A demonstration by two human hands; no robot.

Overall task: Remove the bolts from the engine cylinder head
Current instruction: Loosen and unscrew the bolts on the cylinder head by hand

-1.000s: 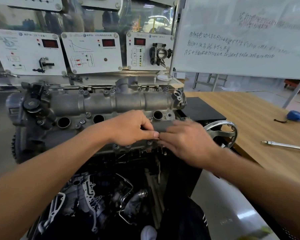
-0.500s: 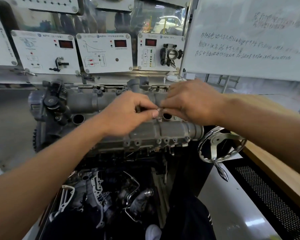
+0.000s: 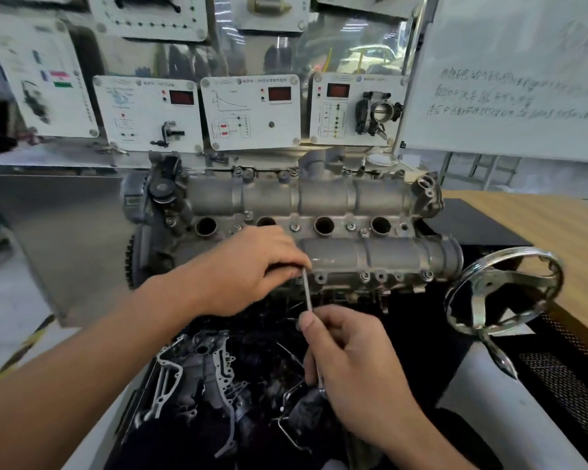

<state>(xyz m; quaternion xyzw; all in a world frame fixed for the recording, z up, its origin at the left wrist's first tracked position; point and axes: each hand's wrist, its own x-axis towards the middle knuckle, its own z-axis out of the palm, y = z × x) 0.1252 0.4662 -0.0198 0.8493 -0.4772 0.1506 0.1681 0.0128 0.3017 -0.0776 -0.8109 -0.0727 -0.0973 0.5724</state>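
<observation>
A long bolt [image 3: 307,290] is pinched at both ends: left hand [image 3: 252,269] grips its top, right hand [image 3: 350,361] its bottom; the engine head [image 3: 319,228] sits at twelve o'clock.

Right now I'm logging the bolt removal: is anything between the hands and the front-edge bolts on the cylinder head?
Nothing visible. The left hand is at the cylinder head's front edge, the right hand below; both pinch a thin rod. The front bolts sit exposed.

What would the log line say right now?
left hand + right hand: gripping thin rod | at cylinder head front edge
</observation>
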